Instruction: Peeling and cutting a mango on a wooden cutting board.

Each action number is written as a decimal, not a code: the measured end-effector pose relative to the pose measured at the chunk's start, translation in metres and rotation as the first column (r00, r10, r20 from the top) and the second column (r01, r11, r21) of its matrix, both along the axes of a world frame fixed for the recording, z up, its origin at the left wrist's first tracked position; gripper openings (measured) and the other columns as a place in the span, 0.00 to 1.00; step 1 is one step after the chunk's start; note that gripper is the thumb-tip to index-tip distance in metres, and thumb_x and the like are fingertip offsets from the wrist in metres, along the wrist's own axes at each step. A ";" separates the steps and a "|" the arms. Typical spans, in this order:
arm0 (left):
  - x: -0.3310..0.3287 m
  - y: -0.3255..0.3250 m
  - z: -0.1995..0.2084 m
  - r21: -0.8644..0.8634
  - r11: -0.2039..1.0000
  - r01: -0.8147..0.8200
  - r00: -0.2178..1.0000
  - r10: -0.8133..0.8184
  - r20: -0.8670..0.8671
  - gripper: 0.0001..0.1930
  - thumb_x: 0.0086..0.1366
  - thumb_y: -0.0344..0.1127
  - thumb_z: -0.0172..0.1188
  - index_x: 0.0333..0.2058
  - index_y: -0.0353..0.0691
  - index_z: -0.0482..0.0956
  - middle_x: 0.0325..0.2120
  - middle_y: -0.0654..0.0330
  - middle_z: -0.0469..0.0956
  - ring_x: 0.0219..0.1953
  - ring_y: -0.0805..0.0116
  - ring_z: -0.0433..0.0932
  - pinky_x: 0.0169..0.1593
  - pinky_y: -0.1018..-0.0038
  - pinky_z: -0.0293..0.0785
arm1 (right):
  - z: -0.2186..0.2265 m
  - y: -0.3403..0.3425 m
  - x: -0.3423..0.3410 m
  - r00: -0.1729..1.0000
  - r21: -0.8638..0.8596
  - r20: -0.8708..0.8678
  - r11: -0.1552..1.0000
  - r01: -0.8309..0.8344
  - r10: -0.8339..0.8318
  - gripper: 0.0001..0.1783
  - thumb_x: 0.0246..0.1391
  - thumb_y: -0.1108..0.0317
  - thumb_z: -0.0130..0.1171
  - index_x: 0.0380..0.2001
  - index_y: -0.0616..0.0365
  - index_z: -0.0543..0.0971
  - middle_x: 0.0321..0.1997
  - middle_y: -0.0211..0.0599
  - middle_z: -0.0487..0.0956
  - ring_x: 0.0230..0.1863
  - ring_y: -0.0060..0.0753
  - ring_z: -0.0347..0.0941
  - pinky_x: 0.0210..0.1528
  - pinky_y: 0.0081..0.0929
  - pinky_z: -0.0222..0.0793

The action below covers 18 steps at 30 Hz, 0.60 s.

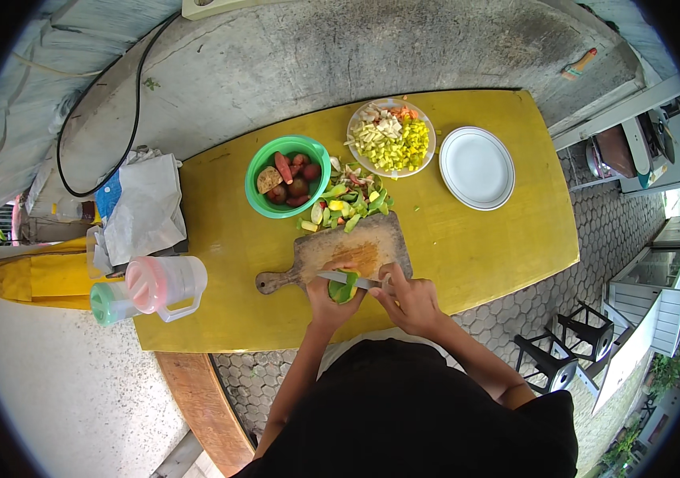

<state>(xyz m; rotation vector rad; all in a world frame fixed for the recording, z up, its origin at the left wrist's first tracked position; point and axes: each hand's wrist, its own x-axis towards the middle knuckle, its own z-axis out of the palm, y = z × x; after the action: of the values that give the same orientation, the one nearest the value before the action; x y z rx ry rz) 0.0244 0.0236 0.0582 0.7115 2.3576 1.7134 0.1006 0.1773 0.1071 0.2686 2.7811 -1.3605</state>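
Note:
My left hand (326, 309) is closed round a green-skinned fruit (343, 290), which looks like a mango and shows some yellow flesh. In my right hand (414, 303) is a knife (345, 277), its blade pointing left and lying across the top of the fruit. Both hands are over the near part of a wooden cutting board (318, 247) with a short handle at its left. A heap of green and yellow peelings (349, 201) lies against the board's far edge. The fruit's underside is hidden by my fingers.
A green bowl (254, 190) holds red and brown produce. Beyond the peelings stands a plate (433, 142) of diced fruit, with white plates (477, 169) to its right. Two lidded pitchers (169, 285) and a white bag (147, 209) occupy the yellow table's (507, 247) left end.

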 end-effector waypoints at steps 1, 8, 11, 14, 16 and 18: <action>0.001 0.000 0.001 -0.001 1.000 -0.003 1.000 0.003 0.001 0.21 0.40 0.28 0.69 0.36 0.35 0.74 0.33 0.58 0.76 0.33 0.71 0.76 0.38 0.76 0.71 | 0.005 0.003 0.000 1.000 -0.001 0.001 1.000 -0.003 0.003 0.12 0.55 0.60 0.51 0.36 0.56 0.71 0.14 0.39 0.73 0.14 0.43 0.70 0.15 0.34 0.62; -0.003 -0.002 0.013 0.094 0.983 0.156 0.977 -0.168 0.128 0.25 0.41 0.25 0.68 0.41 0.35 0.73 0.39 0.57 0.75 0.40 0.71 0.75 0.44 0.75 0.71 | 0.020 0.006 0.001 0.981 -0.079 -0.042 0.979 -0.190 0.187 0.22 0.56 0.64 0.49 0.55 0.47 0.65 0.21 0.37 0.76 0.18 0.40 0.72 0.19 0.31 0.64; 0.002 -0.005 0.011 0.120 0.976 0.180 0.970 -0.197 0.146 0.24 0.41 0.26 0.69 0.41 0.35 0.73 0.38 0.58 0.76 0.40 0.70 0.76 0.43 0.75 0.72 | 0.015 0.001 0.002 0.986 -0.097 -0.080 0.983 -0.157 0.149 0.21 0.56 0.65 0.50 0.54 0.47 0.67 0.23 0.39 0.76 0.18 0.40 0.72 0.20 0.32 0.64; 0.002 -0.003 0.015 0.089 0.983 0.159 0.973 -0.171 0.155 0.23 0.42 0.28 0.69 0.40 0.35 0.73 0.37 0.57 0.76 0.38 0.70 0.76 0.42 0.75 0.72 | 0.011 -0.003 0.002 0.989 -0.113 -0.104 0.987 -0.117 0.106 0.19 0.55 0.65 0.50 0.51 0.48 0.70 0.24 0.39 0.76 0.19 0.42 0.72 0.20 0.32 0.64; 0.000 -0.002 0.015 0.049 0.987 0.154 0.979 -0.159 0.130 0.23 0.42 0.28 0.69 0.40 0.35 0.73 0.36 0.57 0.77 0.37 0.70 0.77 0.42 0.75 0.72 | 0.009 -0.005 0.001 0.991 -0.119 -0.111 0.989 -0.092 0.079 0.18 0.55 0.66 0.51 0.50 0.48 0.71 0.24 0.40 0.76 0.20 0.43 0.72 0.20 0.32 0.63; -0.002 -0.001 0.013 0.007 0.988 0.154 0.988 -0.154 0.013 0.22 0.44 0.29 0.68 0.40 0.34 0.73 0.35 0.57 0.77 0.36 0.72 0.76 0.41 0.76 0.72 | 0.000 -0.006 0.000 0.998 -0.150 -0.028 0.987 -0.060 0.057 0.16 0.56 0.63 0.51 0.49 0.49 0.71 0.23 0.35 0.76 0.18 0.36 0.71 0.21 0.30 0.63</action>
<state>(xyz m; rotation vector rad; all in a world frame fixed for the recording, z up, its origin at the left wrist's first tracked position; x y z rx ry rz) 0.0222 0.0222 0.0712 0.8558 2.2246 1.6556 0.1005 0.1712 0.1069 0.1650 2.6629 -1.5598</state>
